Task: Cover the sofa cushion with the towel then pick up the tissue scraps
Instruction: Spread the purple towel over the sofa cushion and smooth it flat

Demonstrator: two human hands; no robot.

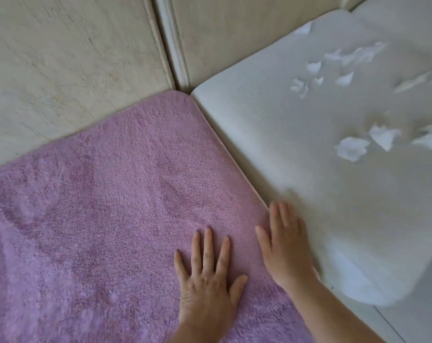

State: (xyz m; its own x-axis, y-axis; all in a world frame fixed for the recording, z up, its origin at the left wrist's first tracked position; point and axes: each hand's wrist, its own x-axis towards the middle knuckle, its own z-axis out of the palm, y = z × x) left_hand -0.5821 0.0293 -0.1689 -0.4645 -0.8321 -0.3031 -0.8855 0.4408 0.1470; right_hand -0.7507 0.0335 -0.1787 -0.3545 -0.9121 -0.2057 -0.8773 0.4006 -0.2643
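A fluffy pink-purple towel (pixel 106 206) lies spread flat over the left sofa seat cushion, reaching up to the backrest. My left hand (pixel 207 271) rests flat on the towel with fingers spread, holding nothing. My right hand (pixel 284 248) lies flat along the towel's right edge, at the seam with the neighbouring white seat cushion (pixel 272 134), fingers apart and empty. Several white tissue scraps (pixel 351 148) are scattered over that white cushion, more of them farther back (pixel 343 58), well beyond both hands.
Beige sofa backrests (pixel 73 58) rise behind both seat cushions, with a piped seam (pixel 175 45) between them. The white cushion's rounded front corner (pixel 358 285) drops off at the lower right, with pale floor (pixel 423 305) beyond.
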